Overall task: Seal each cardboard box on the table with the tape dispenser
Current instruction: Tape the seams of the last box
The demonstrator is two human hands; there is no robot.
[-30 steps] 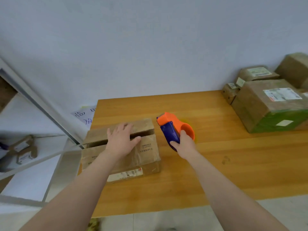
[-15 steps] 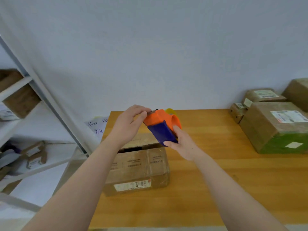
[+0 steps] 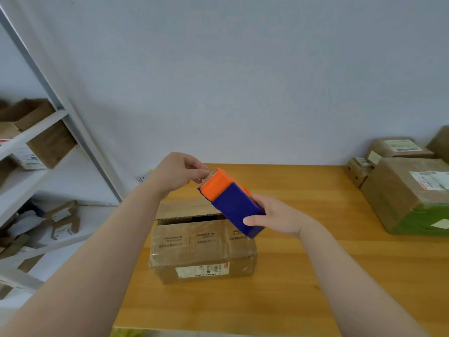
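Left hand [image 3: 178,172] is off the cardboard box [image 3: 201,242] and now pinches the orange tip of the tape dispenser [image 3: 230,203] that the right hand [image 3: 279,215] grips, so probably tape-end hunting, flaps unsealed.

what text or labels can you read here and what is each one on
Nothing reads clearly.
Front cardboard box: printed lines on top flap and white label on front, both blurred.
Large box at right: white label, too small.
Box behind it: label, blurred.
Shelf boxes: labels blurred.
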